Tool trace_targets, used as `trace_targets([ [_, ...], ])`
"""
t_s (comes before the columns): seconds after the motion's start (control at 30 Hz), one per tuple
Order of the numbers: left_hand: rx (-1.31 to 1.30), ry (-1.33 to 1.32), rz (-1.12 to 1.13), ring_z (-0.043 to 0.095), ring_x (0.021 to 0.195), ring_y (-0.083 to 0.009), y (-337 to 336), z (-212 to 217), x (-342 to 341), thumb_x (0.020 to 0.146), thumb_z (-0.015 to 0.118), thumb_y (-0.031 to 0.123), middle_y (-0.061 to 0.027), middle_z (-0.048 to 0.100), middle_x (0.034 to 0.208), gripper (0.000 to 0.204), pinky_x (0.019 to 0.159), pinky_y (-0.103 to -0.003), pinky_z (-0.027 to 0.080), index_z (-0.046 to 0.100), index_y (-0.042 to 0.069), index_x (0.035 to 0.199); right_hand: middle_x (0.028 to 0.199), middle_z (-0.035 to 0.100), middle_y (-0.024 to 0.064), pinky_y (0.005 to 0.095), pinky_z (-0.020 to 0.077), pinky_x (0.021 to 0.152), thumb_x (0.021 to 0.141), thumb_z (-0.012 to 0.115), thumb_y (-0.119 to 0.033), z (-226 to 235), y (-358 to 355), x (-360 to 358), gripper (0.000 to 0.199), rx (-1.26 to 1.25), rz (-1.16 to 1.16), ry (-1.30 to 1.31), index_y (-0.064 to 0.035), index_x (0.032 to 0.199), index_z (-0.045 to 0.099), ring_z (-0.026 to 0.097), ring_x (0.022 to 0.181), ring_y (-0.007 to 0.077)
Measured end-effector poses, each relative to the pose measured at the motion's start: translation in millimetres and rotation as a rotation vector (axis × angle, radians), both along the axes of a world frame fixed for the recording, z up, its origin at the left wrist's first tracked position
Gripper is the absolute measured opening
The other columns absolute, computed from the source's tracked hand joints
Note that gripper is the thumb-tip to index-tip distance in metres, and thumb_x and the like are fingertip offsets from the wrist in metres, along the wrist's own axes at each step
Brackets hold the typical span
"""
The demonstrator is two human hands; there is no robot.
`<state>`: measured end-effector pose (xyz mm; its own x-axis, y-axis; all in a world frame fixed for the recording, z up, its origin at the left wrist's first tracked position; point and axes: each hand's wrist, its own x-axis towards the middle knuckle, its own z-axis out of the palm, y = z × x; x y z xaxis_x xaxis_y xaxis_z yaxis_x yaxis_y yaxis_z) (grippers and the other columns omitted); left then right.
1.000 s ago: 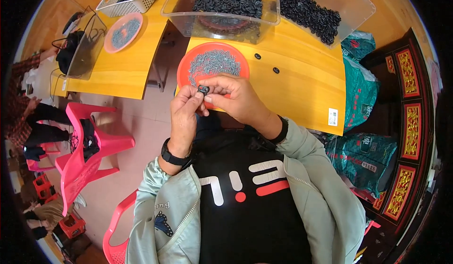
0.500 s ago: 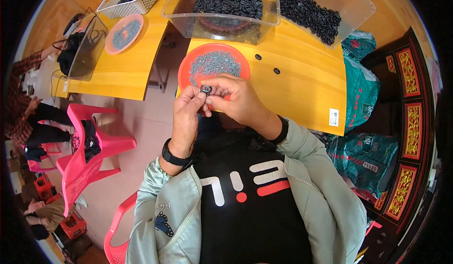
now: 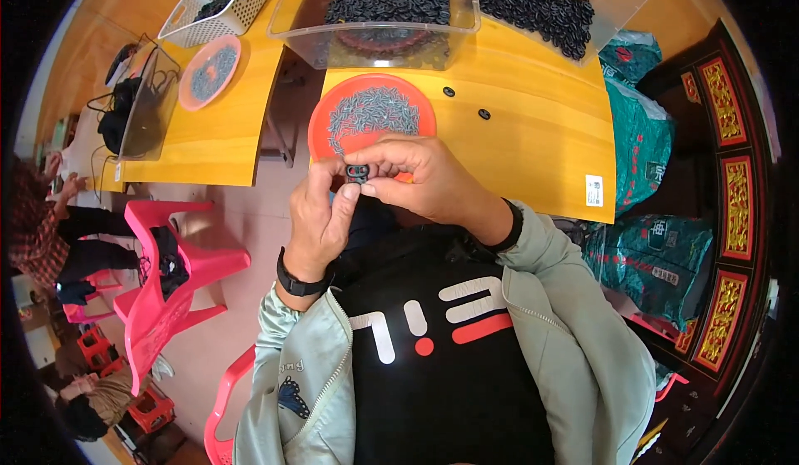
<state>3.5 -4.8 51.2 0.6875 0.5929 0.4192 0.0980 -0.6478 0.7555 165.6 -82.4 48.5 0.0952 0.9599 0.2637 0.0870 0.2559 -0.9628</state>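
Note:
Between the fingertips of both hands is a small black plastic piece with two holes (image 3: 357, 173), like a cord lock, held just in front of the table edge. My left hand (image 3: 319, 214) pinches it from the left with thumb and forefinger. My right hand (image 3: 431, 178) grips its right side, thumb below and forefinger above. Beyond my hands, a red plate (image 3: 317, 120) carries many small grey metal pieces (image 3: 374, 114), which look like springs. Right of the plate, two black oval pieces, a nearer one (image 3: 484, 114) and a farther one (image 3: 449, 92), lie loose on the wood.
A clear bin (image 3: 374, 28) of black pieces stands behind the plate, another clear bin (image 3: 622, 3) to its right. On the left table are a pink plate (image 3: 187, 91) and a white basket (image 3: 187, 31). Pink chair (image 3: 196, 253) at left; green sacks (image 3: 645, 140) at right; another person at far left.
My hands have come slightly nearer to me with the black piece, which now shows both its holes. My left thumb has dropped lower beneath it. The whole view has shifted a little.

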Motion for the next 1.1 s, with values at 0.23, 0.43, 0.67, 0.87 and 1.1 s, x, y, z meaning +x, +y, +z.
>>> trace_targets([
  [0.23, 0.139, 0.016, 0.005, 0.054, 0.065, -0.0303, 0.4, -3.2, -2.2, 0.089, 0.054, 0.017, -0.0156, 0.054, 0.075, 0.020, 0.059, -0.036, 0.044, 0.049, -0.001, 0.094, 0.089, 0.063, 0.0070, 0.0260, 0.0482, 0.068, 0.075, 0.067, 0.000, 4.7, -1.7, 2.0, 0.030, 0.101, -0.022, -0.181, -0.0015, 0.104, 0.064, 0.060, 0.077, 0.0149],
  [0.43, 0.149, -0.027, -0.014, 0.051, 0.063, -0.0307, -1.1, -7.4, -2.7, 0.089, 0.053, 0.017, -0.0151, 0.051, 0.075, 0.018, 0.057, -0.037, 0.042, 0.047, 0.000, 0.092, 0.088, 0.063, 0.0072, 0.0270, 0.0479, 0.068, 0.074, 0.066, 0.001, 6.7, -3.6, -0.2, 0.029, 0.116, -0.030, -0.183, -0.0017, 0.103, 0.064, 0.060, 0.078, 0.0165],
  [0.67, 0.122, -0.059, -0.012, 0.052, 0.067, -0.0244, -3.7, -13.7, -2.6, 0.092, 0.047, 0.022, -0.0148, 0.054, 0.081, 0.025, 0.062, -0.033, 0.042, 0.047, -0.001, 0.099, 0.087, 0.063, 0.0075, 0.0258, 0.0472, 0.068, 0.077, 0.065, 0.000, 6.7, -5.3, -5.8, 0.024, 0.085, -0.025, -0.096, -0.0014, 0.101, 0.064, 0.060, 0.077, 0.0147],
  [0.87, 0.127, -0.166, 0.010, 0.050, 0.058, -0.0274, -4.9, -15.6, 3.2, 0.090, 0.049, 0.015, -0.0135, 0.049, 0.070, 0.015, 0.054, -0.034, 0.040, 0.047, 0.000, 0.090, 0.087, 0.064, 0.0051, 0.0245, 0.0471, 0.067, 0.078, 0.063, 0.001, 7.1, -6.2, -8.6, 0.022, 0.013, -0.032, -0.028, -0.0005, 0.100, 0.064, 0.060, 0.078, 0.0111],
  [1.1, -0.072, -0.029, 0.013, 0.055, 0.064, -0.0251, -1.8, -11.2, 2.0, 0.088, 0.053, 0.011, -0.0144, 0.055, 0.072, 0.012, 0.059, -0.033, 0.044, 0.052, -0.001, 0.090, 0.082, 0.061, 0.0010, 0.0234, 0.0466, 0.064, 0.077, 0.064, -0.002, 0.0, 0.4, 8.8, 0.023, -0.100, -0.071, -0.072, -0.0003, 0.101, 0.064, 0.056, 0.072, 0.0062],
])
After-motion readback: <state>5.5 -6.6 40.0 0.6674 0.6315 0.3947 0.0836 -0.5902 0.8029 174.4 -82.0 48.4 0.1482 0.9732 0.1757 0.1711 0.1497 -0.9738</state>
